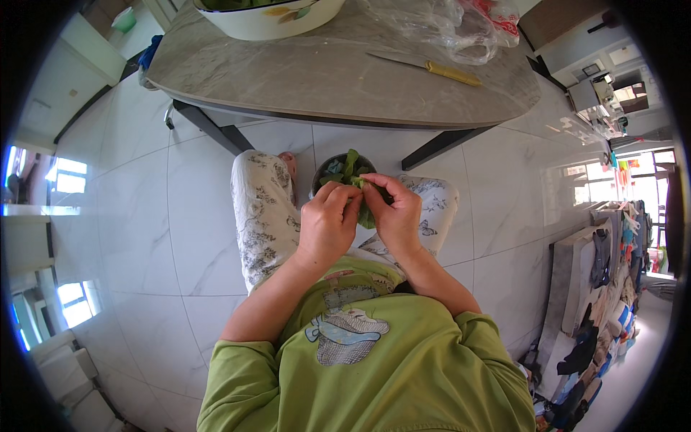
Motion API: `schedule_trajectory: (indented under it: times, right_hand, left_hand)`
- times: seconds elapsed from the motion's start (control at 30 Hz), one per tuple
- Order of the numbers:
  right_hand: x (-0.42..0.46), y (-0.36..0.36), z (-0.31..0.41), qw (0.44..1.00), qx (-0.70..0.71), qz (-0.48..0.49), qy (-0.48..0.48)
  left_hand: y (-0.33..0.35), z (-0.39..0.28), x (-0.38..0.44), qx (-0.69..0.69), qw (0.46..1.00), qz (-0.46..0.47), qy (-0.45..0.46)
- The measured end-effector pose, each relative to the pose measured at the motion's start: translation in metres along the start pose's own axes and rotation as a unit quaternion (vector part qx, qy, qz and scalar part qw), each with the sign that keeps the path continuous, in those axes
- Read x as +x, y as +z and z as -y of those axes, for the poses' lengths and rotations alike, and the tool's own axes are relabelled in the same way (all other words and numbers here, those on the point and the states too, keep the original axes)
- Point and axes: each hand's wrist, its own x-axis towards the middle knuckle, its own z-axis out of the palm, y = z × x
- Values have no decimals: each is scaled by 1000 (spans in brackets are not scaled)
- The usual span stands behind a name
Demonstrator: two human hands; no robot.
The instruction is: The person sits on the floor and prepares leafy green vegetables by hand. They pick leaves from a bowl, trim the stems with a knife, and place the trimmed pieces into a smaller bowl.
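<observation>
Both of my hands meet over my lap, pinching a leafy green vegetable between the fingertips. My left hand grips it from one side, its fingers curled inward. On the other side, my right hand holds it between thumb and forefinger. Green leaves show in front of the fingers and below them; my hands hide the middle of the plant. Just beyond and beneath stands a dark round bin on the floor between my legs. Some leaves appear over its opening, but I cannot tell which lie inside.
A grey stone-patterned table spans the space ahead. On it lie a yellow-handled knife, a crumpled clear plastic bag and a white enamel basin holding greens. Dark table legs slant down nearby. A sofa heaped with clothes stands at right.
</observation>
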Motion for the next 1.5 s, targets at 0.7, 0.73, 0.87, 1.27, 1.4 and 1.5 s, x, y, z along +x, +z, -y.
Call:
schedule_trajectory:
  times: [0.7,0.73,0.87,1.27,1.4,1.5]
  right_hand:
    - [16,4,-21,901,358,-58,237]
    - [18,3,-25,897,363,-67,244]
    - [29,-4,-32,868,370,-121,307]
    - [56,-35,-117,821,442,-227,282]
    - [48,-31,-145,805,457,-202,319]
    - [47,-30,-141,802,465,-172,332]
  left_hand:
    - [7,8,-9,119,984,55,120]
    - [7,8,-9,114,985,53,119]
    - [7,10,-9,106,987,51,112]
    - [36,88,-6,63,989,120,-54]
    - [69,130,1,54,975,190,-100]
    - [99,170,-1,45,961,216,-165]
